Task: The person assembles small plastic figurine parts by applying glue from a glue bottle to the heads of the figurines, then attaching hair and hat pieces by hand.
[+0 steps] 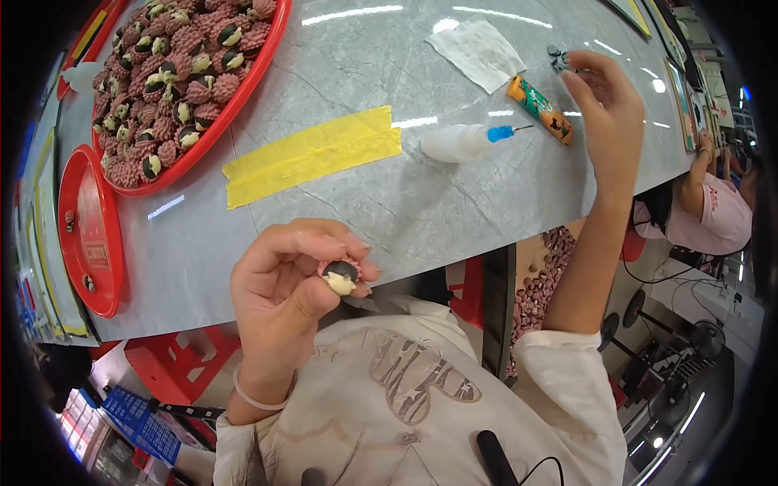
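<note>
My left hand (284, 283) is closed around a small figurine piece (340, 277) with a ridged pink part, a black band and a cream part. Thumb and fingers pinch it above my lap, just off the table's near edge. At the right of the table my right hand (604, 93) reaches out, thumb and forefinger apart and curved. Its fingertips are right at a few small dark grey-green pieces (557, 58); whether they touch one is hard to make out. Next to this hand lies a green and orange tube-shaped packet (541, 110).
A white bottle (454, 143) with a blue needle tip lies mid-table, beside yellow tape strips (316, 154) and a white tissue (478, 53). Far left, a red tray (271, 61) holds many similar pieces; a smaller red tray (97, 243) holds a few. Another person (717, 206) sits at right.
</note>
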A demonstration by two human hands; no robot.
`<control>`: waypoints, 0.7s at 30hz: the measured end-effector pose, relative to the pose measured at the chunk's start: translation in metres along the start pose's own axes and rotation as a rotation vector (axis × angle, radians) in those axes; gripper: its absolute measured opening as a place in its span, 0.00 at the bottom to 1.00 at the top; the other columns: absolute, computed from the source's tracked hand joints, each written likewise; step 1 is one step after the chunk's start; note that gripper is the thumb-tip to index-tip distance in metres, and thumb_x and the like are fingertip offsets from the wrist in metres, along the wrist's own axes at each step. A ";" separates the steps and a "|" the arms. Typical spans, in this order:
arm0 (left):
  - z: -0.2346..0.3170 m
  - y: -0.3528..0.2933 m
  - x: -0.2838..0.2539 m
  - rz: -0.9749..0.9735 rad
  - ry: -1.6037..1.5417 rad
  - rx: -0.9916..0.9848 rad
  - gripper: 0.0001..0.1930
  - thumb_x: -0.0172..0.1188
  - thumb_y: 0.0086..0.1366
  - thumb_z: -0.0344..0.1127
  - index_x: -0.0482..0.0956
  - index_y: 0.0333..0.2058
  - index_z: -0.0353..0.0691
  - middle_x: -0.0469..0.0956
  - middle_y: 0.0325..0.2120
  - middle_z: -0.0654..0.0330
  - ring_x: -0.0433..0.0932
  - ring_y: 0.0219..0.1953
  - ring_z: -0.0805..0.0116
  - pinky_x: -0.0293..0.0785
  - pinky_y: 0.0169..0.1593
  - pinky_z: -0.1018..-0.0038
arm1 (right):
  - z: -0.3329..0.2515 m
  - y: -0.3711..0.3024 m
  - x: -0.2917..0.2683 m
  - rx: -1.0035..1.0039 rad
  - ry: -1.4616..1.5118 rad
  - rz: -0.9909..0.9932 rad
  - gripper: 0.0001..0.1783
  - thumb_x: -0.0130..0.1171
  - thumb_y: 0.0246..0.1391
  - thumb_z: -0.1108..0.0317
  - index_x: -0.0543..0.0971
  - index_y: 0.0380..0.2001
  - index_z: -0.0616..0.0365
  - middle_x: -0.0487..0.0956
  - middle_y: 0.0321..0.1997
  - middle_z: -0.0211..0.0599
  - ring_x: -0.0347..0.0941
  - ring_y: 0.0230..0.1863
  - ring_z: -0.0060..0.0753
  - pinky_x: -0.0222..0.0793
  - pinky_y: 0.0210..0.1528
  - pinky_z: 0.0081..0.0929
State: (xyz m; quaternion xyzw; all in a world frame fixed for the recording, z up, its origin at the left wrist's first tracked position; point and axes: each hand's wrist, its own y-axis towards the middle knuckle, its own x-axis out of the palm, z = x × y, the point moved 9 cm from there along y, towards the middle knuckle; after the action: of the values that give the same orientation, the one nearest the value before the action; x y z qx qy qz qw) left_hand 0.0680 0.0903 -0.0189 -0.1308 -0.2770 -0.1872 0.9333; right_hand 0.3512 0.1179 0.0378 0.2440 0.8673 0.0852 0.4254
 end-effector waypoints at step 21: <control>-0.010 -0.001 0.015 -0.031 -0.062 -0.087 0.20 0.59 0.47 0.43 0.64 0.32 0.36 0.66 0.30 0.54 0.72 0.28 0.67 0.71 0.28 0.83 | -0.078 -0.097 0.060 0.440 1.218 -0.534 0.15 0.59 0.38 0.69 0.66 0.30 0.59 0.65 0.30 0.38 0.60 0.25 0.20 0.58 0.24 0.08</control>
State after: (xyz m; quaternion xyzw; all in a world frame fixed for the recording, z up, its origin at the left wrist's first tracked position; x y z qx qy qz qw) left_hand 0.0838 0.0820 -0.0185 -0.1725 -0.2992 -0.2095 0.9148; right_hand 0.2248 0.0680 0.0103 0.0119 0.9787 -0.0781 -0.1893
